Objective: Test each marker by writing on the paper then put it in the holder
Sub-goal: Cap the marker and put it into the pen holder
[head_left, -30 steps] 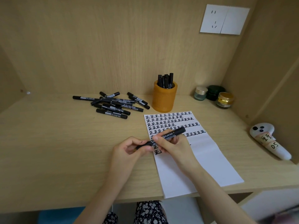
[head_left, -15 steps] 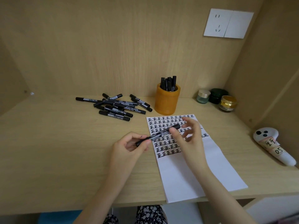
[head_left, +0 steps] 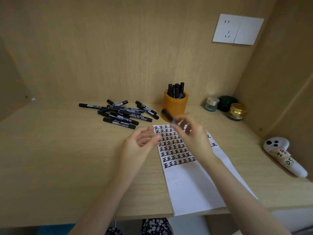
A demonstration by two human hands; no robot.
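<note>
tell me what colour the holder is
The holder is orange-yellow, seen best in the head view.

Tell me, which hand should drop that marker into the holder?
Right. The right hand pinches the marker just in front of the holder; the left hand is open, empty and farther away.

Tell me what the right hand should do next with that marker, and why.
Probably lift the marker over the holder and drop it in. The right hand grips it just in front of the holder, and the left hand is empty.
</note>
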